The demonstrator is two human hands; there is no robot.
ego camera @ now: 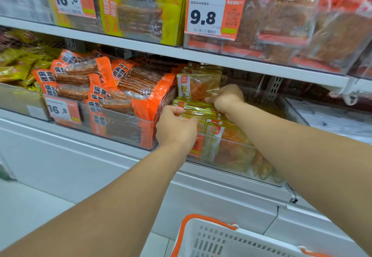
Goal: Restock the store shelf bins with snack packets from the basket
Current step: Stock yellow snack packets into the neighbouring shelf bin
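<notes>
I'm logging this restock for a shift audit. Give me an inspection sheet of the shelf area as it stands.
Surface: white shelf over a clear bin at the front edge.
Job's things: yellow packets stand in rows in the bin; white basket with orange handles below, contents not visible.
Clutter: nothing seen.
Grippers: left hand grips the front packets' top edges; right hand grips packets further back.
Cables: nothing seen.
Surroundings: orange packets fill the bin to the left; price tags read 16.8 and, on the shelf above, 9.8; a white cabinet below.
</notes>
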